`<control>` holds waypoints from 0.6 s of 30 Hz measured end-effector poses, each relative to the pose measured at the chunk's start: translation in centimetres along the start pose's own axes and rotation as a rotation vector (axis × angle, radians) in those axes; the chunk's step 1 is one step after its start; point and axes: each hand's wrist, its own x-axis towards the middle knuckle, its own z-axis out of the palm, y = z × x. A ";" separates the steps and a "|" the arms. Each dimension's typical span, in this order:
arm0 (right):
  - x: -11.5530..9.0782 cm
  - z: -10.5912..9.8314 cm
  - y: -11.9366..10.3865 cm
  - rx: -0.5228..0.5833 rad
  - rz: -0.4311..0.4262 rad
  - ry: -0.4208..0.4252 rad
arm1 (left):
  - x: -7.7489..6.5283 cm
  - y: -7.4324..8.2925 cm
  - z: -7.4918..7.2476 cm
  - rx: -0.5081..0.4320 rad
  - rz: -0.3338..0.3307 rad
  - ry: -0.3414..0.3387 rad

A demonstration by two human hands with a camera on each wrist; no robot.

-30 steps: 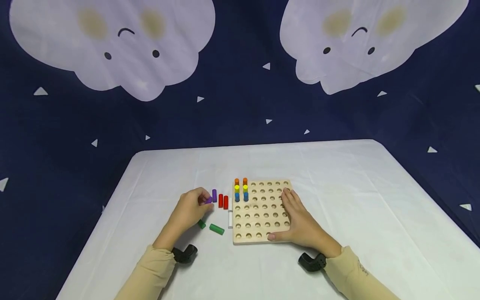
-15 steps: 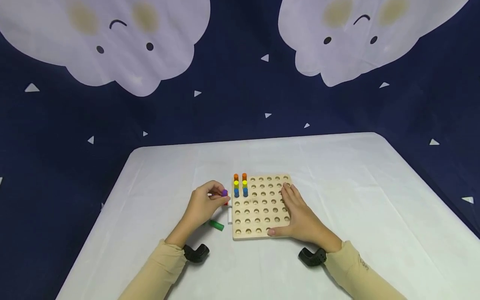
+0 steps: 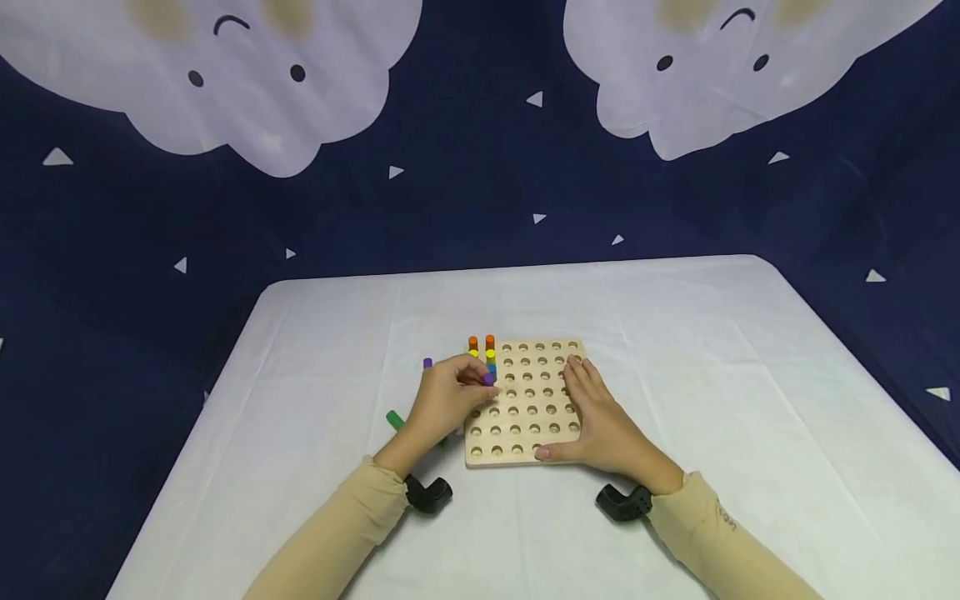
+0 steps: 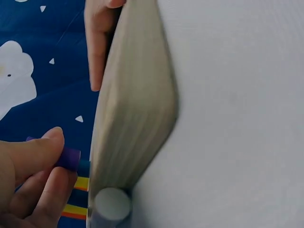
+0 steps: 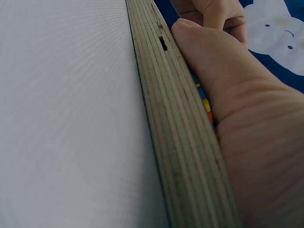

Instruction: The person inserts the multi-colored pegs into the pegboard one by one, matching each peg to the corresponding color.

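A purple peg (image 4: 69, 159) is pinched between the thumb and fingers of my left hand (image 3: 442, 400), over the left part of the wooden pegboard (image 3: 525, 454). Behind that hand, orange pegs (image 3: 490, 342) and yellow pegs (image 3: 491, 356) stand upright in the board's holes, with a blue peg (image 3: 492, 368) in front of them; the hand partly covers this group. My right hand (image 3: 603, 429) rests on the board's right side, fingers extended and thumb at the near edge.
Left of the board, another purple peg (image 3: 427, 363) and a green peg (image 3: 394, 420) show on the white table (image 3: 330, 350). A white peg (image 4: 112, 204) lies beside the board's edge. The left hand hides other loose pegs.
My left hand has picked up the purple peg and carried it rightward from the loose pegs to over the board. The right hand stays on the board. The head view has tilted slightly.
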 end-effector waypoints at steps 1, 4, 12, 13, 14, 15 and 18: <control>0.0 0.0 0.0 0.002 0.000 -0.001 | 0.0 0.0 0.1 0.018 0.011 -0.005; 0.0 -0.1 -0.1 0.005 0.001 0.001 | -0.1 0.0 0.4 0.089 0.057 -0.012; 0.0 0.0 -0.1 0.003 0.001 0.017 | -0.2 0.0 0.4 0.142 0.099 -0.039; -0.1 0.1 -0.1 0.004 0.001 0.018 | -0.2 0.0 0.4 0.146 0.105 -0.046; -0.1 0.1 -0.1 0.004 0.003 0.019 | -0.2 -0.1 0.4 0.151 0.113 -0.054; -0.1 0.1 -0.2 0.004 0.006 0.021 | -0.3 -0.2 0.5 0.155 0.123 -0.060; -0.2 0.1 -0.3 0.004 0.009 0.024 | -0.3 -0.3 0.6 0.172 0.147 -0.071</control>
